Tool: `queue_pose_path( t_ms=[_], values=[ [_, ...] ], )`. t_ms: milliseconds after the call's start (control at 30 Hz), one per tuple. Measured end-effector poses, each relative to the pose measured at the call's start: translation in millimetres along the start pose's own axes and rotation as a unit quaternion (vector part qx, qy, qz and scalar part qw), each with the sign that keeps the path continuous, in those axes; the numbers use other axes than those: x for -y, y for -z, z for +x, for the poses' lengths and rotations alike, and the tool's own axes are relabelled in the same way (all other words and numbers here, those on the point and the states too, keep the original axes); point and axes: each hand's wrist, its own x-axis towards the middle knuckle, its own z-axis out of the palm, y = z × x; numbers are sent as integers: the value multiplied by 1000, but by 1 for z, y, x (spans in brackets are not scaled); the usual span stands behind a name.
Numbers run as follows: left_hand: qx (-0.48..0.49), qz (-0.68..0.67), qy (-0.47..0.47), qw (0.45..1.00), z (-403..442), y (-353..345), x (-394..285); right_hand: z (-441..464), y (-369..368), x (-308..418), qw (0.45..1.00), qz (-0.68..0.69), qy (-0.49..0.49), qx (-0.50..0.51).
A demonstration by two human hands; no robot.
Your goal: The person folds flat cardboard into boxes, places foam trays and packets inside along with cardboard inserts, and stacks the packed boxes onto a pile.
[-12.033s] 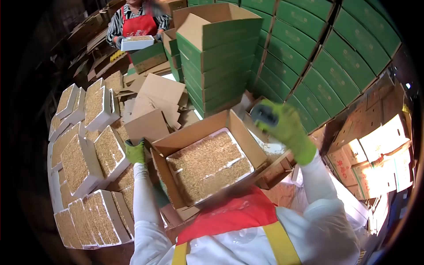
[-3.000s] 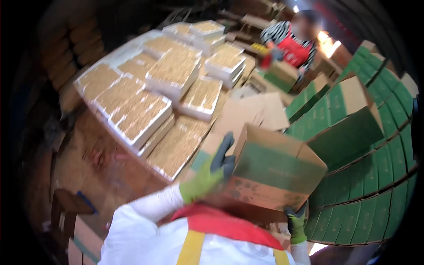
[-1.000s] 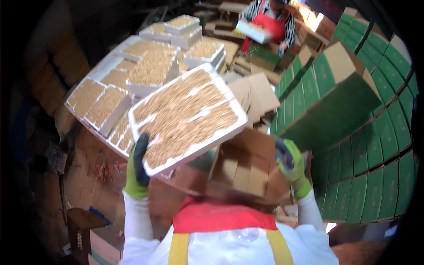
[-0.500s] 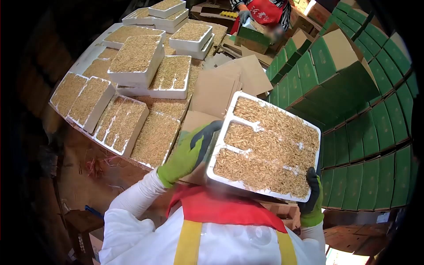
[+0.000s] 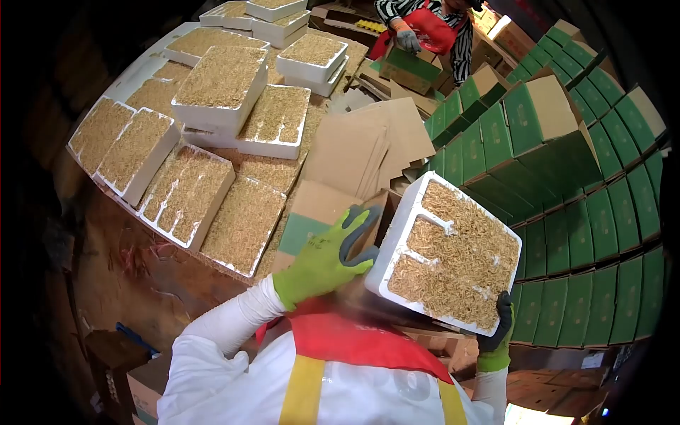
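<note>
A white foam box (image 5: 453,258) filled with straw-coloured husks is tilted in front of me, with white dividers showing at its left. My right hand (image 5: 496,329), in a green glove with dark fingers, grips its lower right corner. Just left of the box is my left hand (image 5: 329,251), gloved alike, its fingers apart and curved. Whether its fingertips touch the box or the cardboard behind is unclear. Beneath and behind the foam box, an open cardboard carton (image 5: 384,216) is partly hidden.
Several husk-filled foam boxes (image 5: 188,191) cover the table at left, some stacked. Flat cardboard sheets (image 5: 347,152) lie beyond my left hand. Green cartons (image 5: 567,241) are stacked along the right. Across from me, a person in a red apron (image 5: 428,32) stands by a green carton (image 5: 409,69).
The foam box has moved right and tilted more steeply. My left hand has come off its left edge, and my right hand still holds it. The co-worker's hand has shifted over the green carton.
</note>
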Motion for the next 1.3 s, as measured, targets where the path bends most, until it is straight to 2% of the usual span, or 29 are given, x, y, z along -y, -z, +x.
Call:
queue_pose_path(
  t_ms=[100, 200, 300, 333, 367, 467, 500, 533, 567, 600, 667, 733, 767, 833, 900, 1000, 1033, 1067, 1100, 1133, 1167, 1200, 1233, 1267, 1300],
  values=[
    [-10, 9, -4, 1000, 10, -2, -7, 3, 11, 4, 1000, 11, -15, 20],
    [-36, -27, -15, 999, 18, -1, 1, 6, -24, 27, 998, 16, -54, 34],
    [-35, -71, -2, 997, 20, 2, 6, 20, -86, 53, 985, -164, -52, -6],
    [-28, -83, 12, 996, 19, 1, 7, 26, -90, 53, 980, -188, -60, -3],
    [-58, -56, -27, 996, 18, -3, 4, 28, -96, 54, 975, -211, -75, -3],
    [-34, -88, 48, 994, 15, 1, 0, 53, -122, 54, 961, -236, -132, 52],
    [-32, -100, 73, 992, 15, 5, -3, 64, -120, 56, 896, -402, -157, 107],
    [-28, -104, 71, 992, 16, 4, -2, 75, -116, 56, 799, -552, -175, 162],
    [-27, -108, 70, 991, 18, 4, 0, 81, -115, 42, 733, -639, -101, 210],
    [-27, -110, 69, 991, 19, 4, 1, 84, -116, 24, 638, -740, -11, 212],
    [-30, -143, 82, 986, 27, 2, 11, 93, -127, 14, 645, -720, -52, 251],
    [-32, -175, 75, 981, 41, 11, 38, 89, -142, 3, 612, -743, 26, 271],
    [-71, -199, 115, 971, 55, 8, 65, 86, -160, 5, 555, -785, -46, 272],
    [-182, -48, 90, 978, 91, 9, 122, 83, -182, 4, 572, -761, 53, 301],
    [-197, 153, 115, 962, 131, 7, 177, 79, -193, -1, 590, -727, 147, 317],
    [-167, 296, 177, 924, 195, -3, 218, 82, -196, -26, 600, -713, 167, 323],
    [-174, 305, 203, 914, 215, -9, 238, 85, -192, -36, 589, -715, 161, 340],
    [-175, 314, 229, 905, 229, -19, 263, 83, -189, -35, 606, -697, 140, 356],
    [-167, 370, 255, 878, 241, -29, 287, 87, -186, -29, 623, -680, 120, 368],
    [-170, 432, 282, 840, 243, -33, 275, 92, -180, -20, 636, -664, 101, 381],
    [-159, 398, 298, 853, 242, -30, 249, 90, -168, -7, 676, -619, 123, 381],
    [-151, 365, 320, 861, 238, -24, 230, 88, -157, 6, 722, -577, 92, 371],
    [-169, 381, 298, 859, 234, -26, 230, 84, -150, 28, 802, -497, 61, 326],
    [-187, 397, 275, 855, 229, -26, 233, 80, -151, 60, 877, -406, -66, 249],
    [-232, 414, 218, 853, 222, -26, 249, 73, -126, 62, 935, -308, -39, 172]
  ],
)
